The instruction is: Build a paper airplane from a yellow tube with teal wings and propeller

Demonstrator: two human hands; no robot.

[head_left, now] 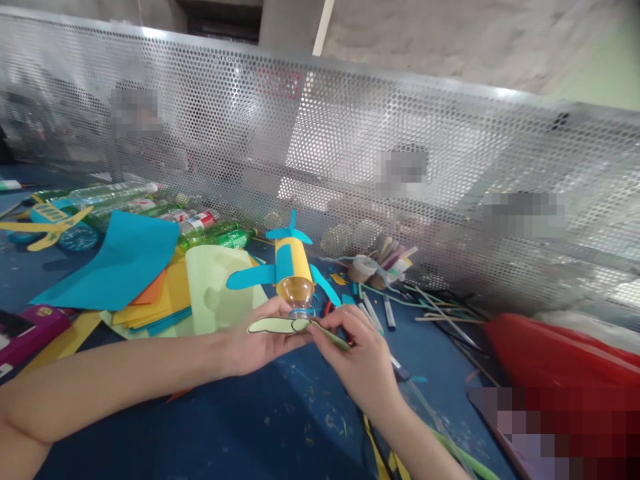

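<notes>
A toy plane made from a clear plastic bottle [296, 293], wrapped in yellow paper with blue paper wings and tail, points its neck toward me. My left hand [260, 343] is closed around the neck end from below. A pale green paper propeller [273, 325] with a dark outline lies across the bottle's cap end. My right hand [357, 350] pinches it near its middle, thumb and fingers together. One blade is partly covered by the right fingers. Whether the propeller is fixed to the cap, I cannot tell.
Coloured paper sheets [115, 260] and several plastic bottles [210, 233] lie left and behind. Another paper-and-bottle plane [55, 223] stands far left. Glue sticks [389, 313] and a tape roll [361, 267] lie to the right. A perforated metal screen [225, 120] bounds the table; a red-clothed person [560, 347] is at right.
</notes>
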